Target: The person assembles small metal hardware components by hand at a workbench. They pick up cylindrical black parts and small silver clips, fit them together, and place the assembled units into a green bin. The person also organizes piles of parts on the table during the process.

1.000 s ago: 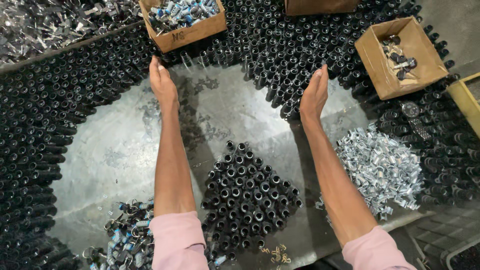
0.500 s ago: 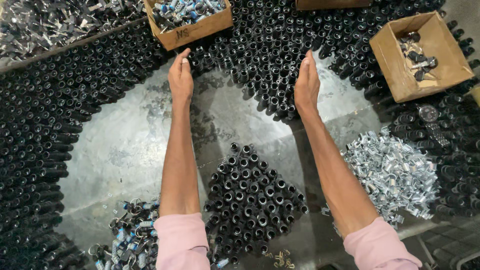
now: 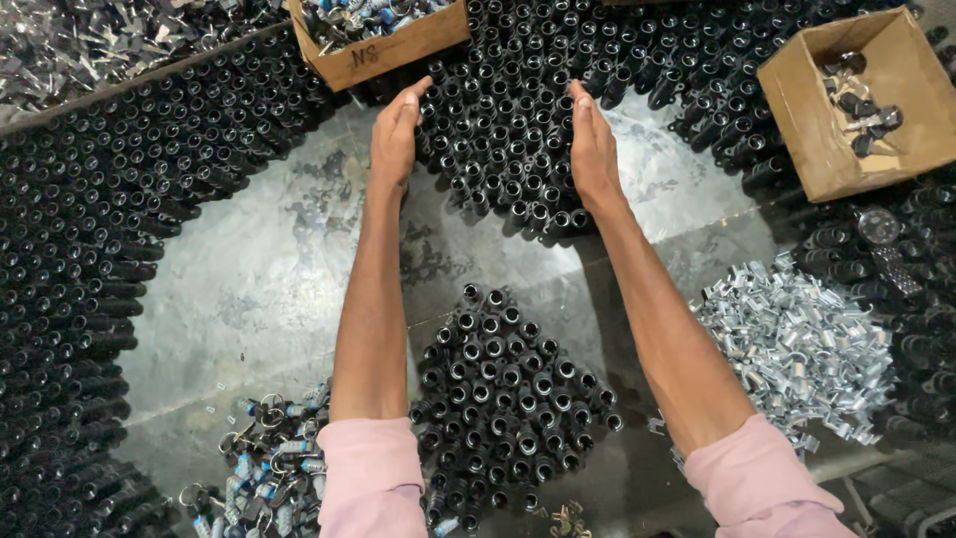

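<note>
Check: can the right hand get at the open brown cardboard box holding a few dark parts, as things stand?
Probably yes. The right hand rests against upright black tubes; the brown cardboard box sits open further right, nothing above it.

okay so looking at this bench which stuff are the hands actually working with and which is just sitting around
In hand:
left hand and right hand, flat against either side of a batch of upright black tubes

Lying about:
near cluster of black tubes
silver clips pile
two cardboard boxes
small mixed parts heap

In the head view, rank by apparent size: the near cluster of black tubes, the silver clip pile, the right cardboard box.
1. near cluster of black tubes
2. silver clip pile; close to the cluster in size, so unsure
3. right cardboard box, cropped
</note>
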